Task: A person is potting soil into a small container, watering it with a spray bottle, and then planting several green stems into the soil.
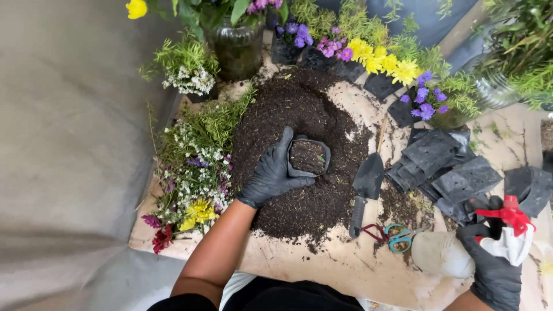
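Left hand (271,173), black glove, grip closed around a small black grow bag (309,156) filled with dark soil; thumb on the near side, fingers wrapped around the far side. Bag sits upright on the soil pile (299,115) in the middle of the table (345,265). Right hand (495,265), also gloved, grip closed on a white spray bottle (446,253) with a red trigger head, at the lower right edge of the table; bottle tilted, body pointing left. Black hand trowel (364,190) lies just right of the bag, blade on the soil edge, handle toward the person. Teal-handled scissors (397,236) lie near the trowel handle, between it and the bottle. Stack of empty black grow bags (443,167) to the right of the trowel. Cut flowers (193,173), white, yellow, purple and red, lie along the left side of the table. Potted yellow and purple flowers (386,63) line the far edge.
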